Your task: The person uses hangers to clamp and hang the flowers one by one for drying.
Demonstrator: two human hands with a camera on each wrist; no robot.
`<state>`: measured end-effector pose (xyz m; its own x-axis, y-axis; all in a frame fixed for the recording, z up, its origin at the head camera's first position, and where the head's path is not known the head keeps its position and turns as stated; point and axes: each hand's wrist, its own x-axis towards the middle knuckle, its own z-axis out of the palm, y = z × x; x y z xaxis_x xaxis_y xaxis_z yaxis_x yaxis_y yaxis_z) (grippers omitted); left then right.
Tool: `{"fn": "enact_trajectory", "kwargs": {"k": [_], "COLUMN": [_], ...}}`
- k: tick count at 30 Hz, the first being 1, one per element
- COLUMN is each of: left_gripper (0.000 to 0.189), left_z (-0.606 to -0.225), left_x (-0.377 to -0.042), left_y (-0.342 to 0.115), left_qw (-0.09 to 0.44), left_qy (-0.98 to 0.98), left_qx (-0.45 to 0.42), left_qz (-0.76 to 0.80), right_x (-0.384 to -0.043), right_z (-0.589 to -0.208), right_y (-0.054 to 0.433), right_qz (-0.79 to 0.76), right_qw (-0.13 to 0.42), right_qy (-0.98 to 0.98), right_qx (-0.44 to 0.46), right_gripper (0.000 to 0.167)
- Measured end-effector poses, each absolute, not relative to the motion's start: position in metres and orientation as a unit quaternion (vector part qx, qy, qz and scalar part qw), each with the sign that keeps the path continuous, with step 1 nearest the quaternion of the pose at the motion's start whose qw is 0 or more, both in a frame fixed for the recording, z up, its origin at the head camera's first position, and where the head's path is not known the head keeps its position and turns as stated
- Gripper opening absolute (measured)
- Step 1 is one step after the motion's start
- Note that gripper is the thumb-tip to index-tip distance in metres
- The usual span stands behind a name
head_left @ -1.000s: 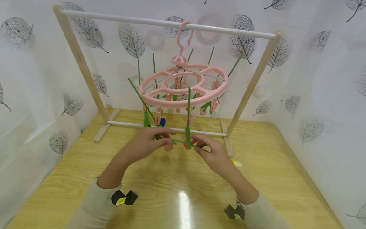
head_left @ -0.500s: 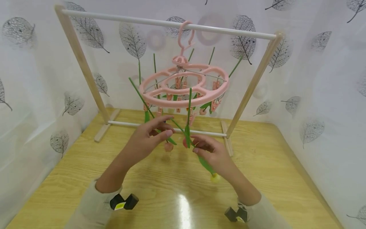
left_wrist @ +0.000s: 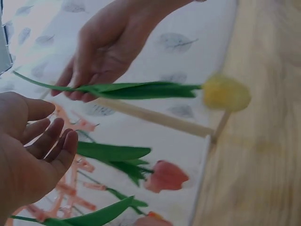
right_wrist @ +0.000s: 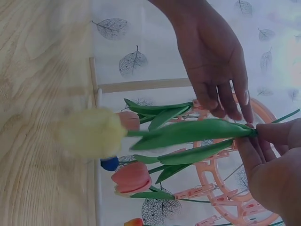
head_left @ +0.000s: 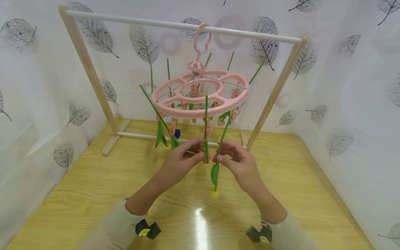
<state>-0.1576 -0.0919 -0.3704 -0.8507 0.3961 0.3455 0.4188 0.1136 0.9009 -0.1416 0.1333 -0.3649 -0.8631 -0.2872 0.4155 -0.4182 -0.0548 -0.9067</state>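
Observation:
A yellow artificial tulip (head_left: 215, 173) hangs head down, its green stem pinched by the fingertips of my right hand (head_left: 240, 166). My left hand (head_left: 179, 163) is beside a tulip with a green stem and leaf (head_left: 206, 152) at the front of a round pink clip hanger (head_left: 187, 113). Nothing is held between the left fingers, which are loosely bent in the left wrist view. Pink clothespins (head_left: 172, 128) dangle from the hanger. Several tulips hang upside down there, among them a pink tulip (right_wrist: 131, 176) and a blue one (right_wrist: 109, 163).
The hanger hooks over the white top bar (head_left: 150, 22) of a wooden frame (head_left: 90, 69) standing on a wood-grain table (head_left: 175, 215). A leaf-patterned white sheet (head_left: 331, 83) surrounds the table at the back and sides.
The yellow tulip has turned from slanting across behind the front stem to hanging nearly upright, blossom down. My left hand has let go of its stem and moved right.

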Motion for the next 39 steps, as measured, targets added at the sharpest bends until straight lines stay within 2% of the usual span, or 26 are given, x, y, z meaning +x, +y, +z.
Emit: {"fn": "enact_trajectory", "kwargs": {"k": [5, 11, 22, 28, 35, 39], "left_gripper": [0.047, 0.047, 0.046, 0.044, 0.040, 0.039], "left_z": [-0.380, -0.383, -0.385, -0.386, -0.385, -0.386], "left_x": [-0.155, -0.149, -0.146, -0.145, -0.144, -0.144], "left_y": [-0.078, -0.069, -0.064, -0.063, -0.062, -0.063], "left_qw": [-0.017, -0.017, 0.008, 0.023, 0.023, 0.020], "left_qy": [-0.713, -0.698, -0.692, -0.703, -0.716, -0.714], "left_qx": [-0.271, -0.271, -0.290, -0.291, -0.287, -0.292], "left_qz": [-0.646, -0.663, -0.661, -0.649, -0.636, -0.636], "right_x": [-0.141, -0.141, -0.139, -0.139, -0.138, -0.138], "right_z": [-0.365, -0.367, -0.371, -0.374, -0.375, -0.376], "right_y": [0.132, 0.129, 0.123, 0.122, 0.120, 0.119], "right_qz": [0.706, 0.709, 0.681, 0.668, 0.653, 0.640], "right_qw": [0.057, 0.085, 0.134, 0.149, 0.160, 0.167], "right_qy": [-0.658, -0.655, -0.693, -0.704, -0.714, -0.723], "right_qx": [0.255, 0.247, 0.195, 0.190, 0.196, 0.200], "right_gripper": [0.026, 0.016, 0.015, 0.026, 0.016, 0.016]}}
